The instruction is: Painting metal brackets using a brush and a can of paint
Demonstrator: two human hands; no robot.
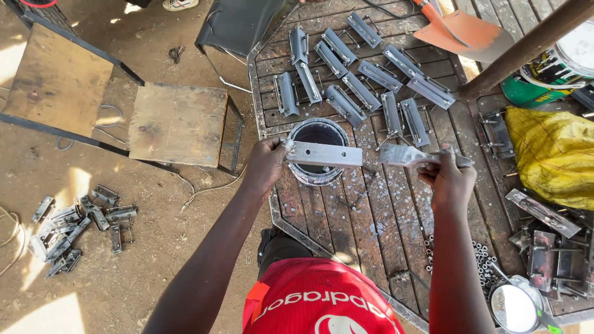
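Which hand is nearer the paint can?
Left. The left hand holds a metal plate right over the can, at its rim; the right hand holds a brush farther to the side.

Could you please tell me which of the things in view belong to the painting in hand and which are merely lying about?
In hand:
left hand
grey metal plate
right hand
paintbrush
paint tin
painted brackets

Lying about:
yellow bag
orange shovel
nuts
brackets on the ground
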